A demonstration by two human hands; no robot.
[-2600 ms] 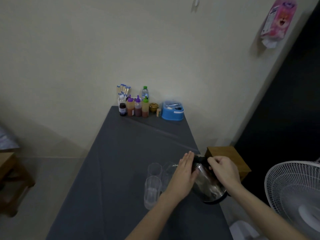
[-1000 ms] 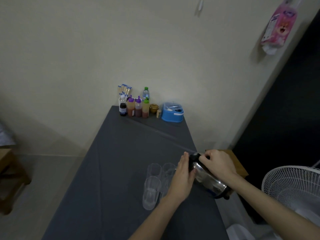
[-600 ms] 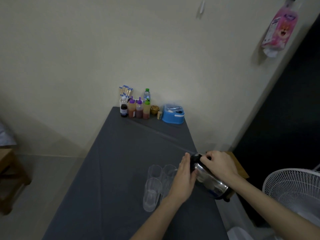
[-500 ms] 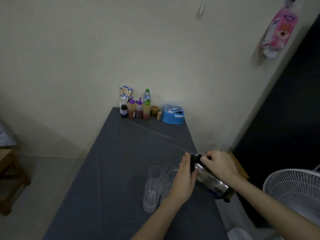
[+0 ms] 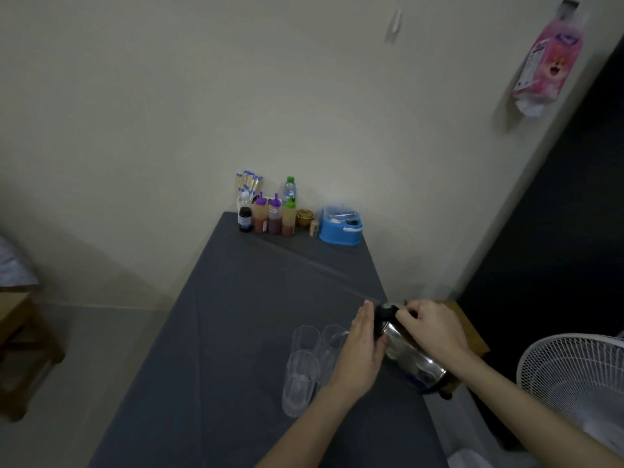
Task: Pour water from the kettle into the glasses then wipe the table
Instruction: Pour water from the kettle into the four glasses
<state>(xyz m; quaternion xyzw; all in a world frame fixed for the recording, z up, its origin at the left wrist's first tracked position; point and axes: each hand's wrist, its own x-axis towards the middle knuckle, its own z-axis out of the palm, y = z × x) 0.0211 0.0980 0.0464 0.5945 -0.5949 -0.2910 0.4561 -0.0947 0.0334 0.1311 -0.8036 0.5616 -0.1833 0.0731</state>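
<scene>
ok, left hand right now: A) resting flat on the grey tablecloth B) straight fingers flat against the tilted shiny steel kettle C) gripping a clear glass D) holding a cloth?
B: the left hand lies with straight fingers against the upper side of the tilted shiny steel kettle, whose top the right hand grips.

Shiny silver kettle [image 5: 410,354] with black top, clear glasses [image 5: 301,386], plain dark grey table [image 5: 236,315], blue box [image 5: 340,228], purple-capped sauce bottles [image 5: 267,217], white fan [image 5: 574,383], pink packet [image 5: 537,62]

Kettle [image 5: 409,357], apparently tilted toward glasses [image 5: 301,383], between left hand [image 5: 363,352] and right hand [image 5: 434,329]
</scene>
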